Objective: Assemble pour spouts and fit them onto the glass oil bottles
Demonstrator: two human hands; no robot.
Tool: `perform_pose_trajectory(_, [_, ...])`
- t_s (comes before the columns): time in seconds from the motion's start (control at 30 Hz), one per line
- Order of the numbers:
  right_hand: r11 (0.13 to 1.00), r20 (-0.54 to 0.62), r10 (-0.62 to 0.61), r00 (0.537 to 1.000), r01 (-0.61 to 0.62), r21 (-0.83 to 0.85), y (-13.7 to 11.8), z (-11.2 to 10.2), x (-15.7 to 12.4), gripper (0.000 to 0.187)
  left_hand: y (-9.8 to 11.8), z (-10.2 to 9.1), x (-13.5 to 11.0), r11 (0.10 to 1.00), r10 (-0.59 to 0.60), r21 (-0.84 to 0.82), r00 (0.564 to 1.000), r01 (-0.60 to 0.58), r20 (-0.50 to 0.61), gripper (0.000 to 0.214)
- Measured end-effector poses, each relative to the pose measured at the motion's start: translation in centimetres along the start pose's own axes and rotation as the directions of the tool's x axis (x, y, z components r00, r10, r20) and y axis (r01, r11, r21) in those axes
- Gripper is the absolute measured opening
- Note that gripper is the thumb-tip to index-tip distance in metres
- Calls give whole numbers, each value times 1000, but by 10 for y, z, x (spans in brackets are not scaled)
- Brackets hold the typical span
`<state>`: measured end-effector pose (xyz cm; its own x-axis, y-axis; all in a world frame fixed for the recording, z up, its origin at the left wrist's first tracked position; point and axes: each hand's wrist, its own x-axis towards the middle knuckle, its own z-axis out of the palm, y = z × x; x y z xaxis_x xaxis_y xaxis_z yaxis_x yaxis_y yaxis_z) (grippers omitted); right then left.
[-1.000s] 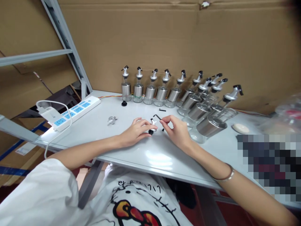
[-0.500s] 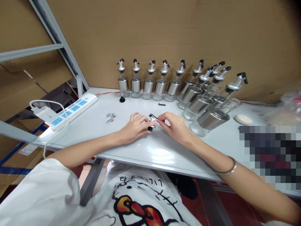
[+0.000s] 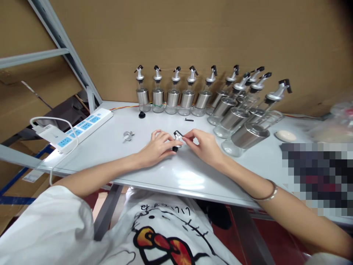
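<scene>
- White T-shirt [image 3: 116, 230] is being worn, loose cut.
- Left sleeve [image 3: 52, 221] is being shown short and wide, soft folds being formed in the cloth.
- Right sleeve [image 3: 328, 259]: only a white sliver is being shown, bottom edge of view.
- Front is being marked by one row of black lettering [image 3: 165, 208].
- Next to it, a thin black line drawing is being carried: dot, whisker-like strokes.
- Bow print [image 3: 162, 242] is being filled by red, orange, yellow; thick black outline.
- Narrow silvery bracelet [image 3: 268, 198] is being worn on the right forearm [image 3: 248, 182], highlights being reflected.
</scene>
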<state>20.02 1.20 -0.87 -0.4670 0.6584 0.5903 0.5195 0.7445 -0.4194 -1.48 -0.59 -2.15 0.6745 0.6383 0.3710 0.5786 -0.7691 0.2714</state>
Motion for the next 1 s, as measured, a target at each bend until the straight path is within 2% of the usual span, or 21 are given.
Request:
perform_pose_trajectory(0.27, [999, 27, 30, 999, -30, 19, -2, -1, 0, 18, 4, 2, -1, 995, -15, 93, 989, 29, -146, 29])
perform_pose_trajectory(0.6, [999, -5, 3, 1000, -3, 36, -6, -3, 0, 15, 2, 1, -1, 996, 38, 90, 988, -25, -149, 33])
perform_pose_trajectory(0.77, [997, 125, -58, 990, 64, -43, -7, -6, 0, 30, 3, 0, -2, 994, 51, 108, 990, -37, -130, 31])
perform_pose_trajectory(0.87, [994, 225, -47, 973, 69, -89, -7, -5, 1, 36, 4, 0, -2, 991, 65, 125, 991, -51, -114, 32])
perform_pose_trajectory(1.0, [985, 274, -72, 959, 111, -130, -7, -4, 1, 46, 6, 0, -3, 987, 101, 136, 986, -83, -135, 33])
